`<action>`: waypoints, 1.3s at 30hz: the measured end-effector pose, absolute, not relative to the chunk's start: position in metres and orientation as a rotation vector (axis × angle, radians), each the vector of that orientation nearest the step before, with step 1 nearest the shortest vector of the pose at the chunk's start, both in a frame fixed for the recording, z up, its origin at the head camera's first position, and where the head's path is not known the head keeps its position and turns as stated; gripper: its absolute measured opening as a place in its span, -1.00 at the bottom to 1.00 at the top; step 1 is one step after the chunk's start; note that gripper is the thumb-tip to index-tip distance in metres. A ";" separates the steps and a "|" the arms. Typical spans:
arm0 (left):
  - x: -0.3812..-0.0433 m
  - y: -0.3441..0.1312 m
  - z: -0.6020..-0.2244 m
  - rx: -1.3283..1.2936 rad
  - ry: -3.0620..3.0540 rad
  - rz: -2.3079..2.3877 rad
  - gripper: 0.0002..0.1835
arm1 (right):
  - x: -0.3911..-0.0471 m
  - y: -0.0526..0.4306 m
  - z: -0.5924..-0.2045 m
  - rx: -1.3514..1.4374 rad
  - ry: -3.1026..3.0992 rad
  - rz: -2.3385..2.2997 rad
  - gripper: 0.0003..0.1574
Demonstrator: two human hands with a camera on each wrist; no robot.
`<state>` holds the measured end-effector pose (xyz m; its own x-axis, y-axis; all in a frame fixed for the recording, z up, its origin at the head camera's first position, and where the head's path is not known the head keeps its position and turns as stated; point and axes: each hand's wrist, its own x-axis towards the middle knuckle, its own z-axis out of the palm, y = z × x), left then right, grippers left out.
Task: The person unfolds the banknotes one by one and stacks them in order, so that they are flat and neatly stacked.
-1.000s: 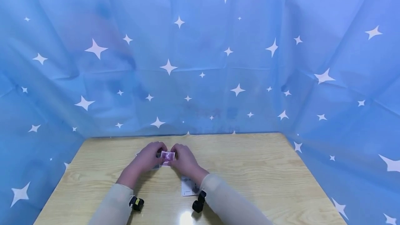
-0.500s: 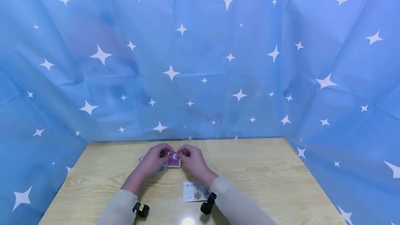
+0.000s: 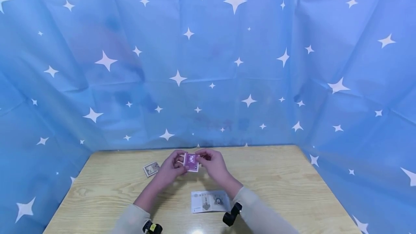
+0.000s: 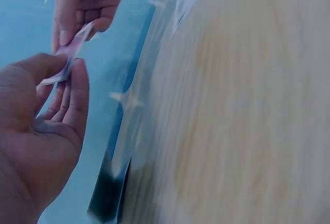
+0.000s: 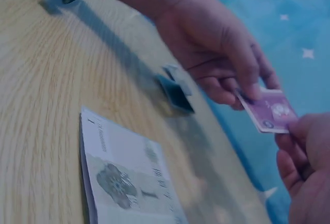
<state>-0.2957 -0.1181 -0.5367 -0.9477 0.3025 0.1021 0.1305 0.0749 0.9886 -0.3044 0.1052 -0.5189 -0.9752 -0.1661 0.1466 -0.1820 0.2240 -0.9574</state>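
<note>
A small purple folded banknote (image 3: 191,162) is held up over the table between both hands. My left hand (image 3: 171,169) pinches its left edge between thumb and fingers. At the opposite edge, my right hand (image 3: 212,162) pinches it with thumb and index finger. In the right wrist view, the purple banknote (image 5: 269,109) shows a pale flower print and a white border. Below the hands lies a grey-white one-yuan banknote (image 3: 209,201) with a crease across its middle, partly covered by the right wrist camera. Left of the left hand sits another folded banknote (image 3: 151,169), greyish-brown and green.
Everything rests on a light wooden table (image 3: 276,187). A blue curtain (image 3: 208,57) with white stars hangs behind it and along both sides. Black wrist cameras (image 3: 232,215) are strapped over the cream sleeves.
Both hands have moved right with the purple banknote and turned its face more toward the head camera. The folded banknote at the left and the one-yuan banknote show more fully.
</note>
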 end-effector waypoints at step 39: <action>-0.276 -0.070 -0.526 0.372 2.326 2.080 -0.83 | -0.259 0.168 -0.510 0.338 -2.430 1.994 -0.86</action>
